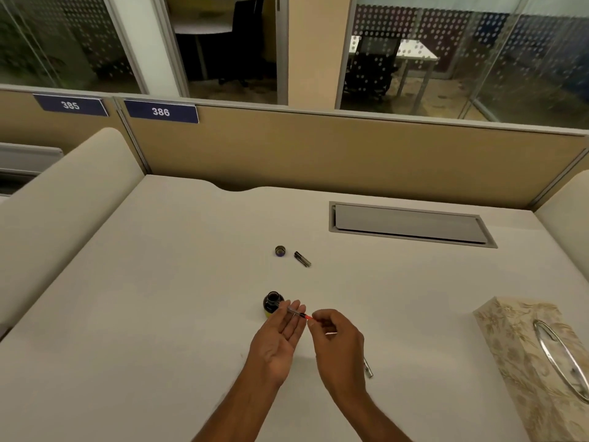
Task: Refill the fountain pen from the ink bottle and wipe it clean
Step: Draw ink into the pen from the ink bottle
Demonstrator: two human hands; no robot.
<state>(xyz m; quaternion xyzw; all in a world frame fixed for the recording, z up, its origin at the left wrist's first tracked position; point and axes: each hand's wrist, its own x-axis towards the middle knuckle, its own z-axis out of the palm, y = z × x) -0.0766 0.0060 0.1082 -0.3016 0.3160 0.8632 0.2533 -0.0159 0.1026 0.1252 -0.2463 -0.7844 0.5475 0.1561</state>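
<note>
The open ink bottle [273, 304] is taken as the landmark on the white desk [159, 298]. Just right of it, the slim inner part of the pen [298, 313] — clear, with a red end — is laid across the flat, spread fingers of the left hand [280, 339] and is pinched at its red end by the right hand [334, 341]. Well behind the bottle lie its cap [280, 251] and a dark pen piece [302, 259]. A silver pen piece [368, 368] is seen nearer, to the right — a patterned tissue box [522, 355] farther right.

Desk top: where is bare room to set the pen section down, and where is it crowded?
Bare: the wide left side of the desk, and the strip between the ink bottle and the bottle cap. Crowded: around both hands, and right by the tissue box.
</note>
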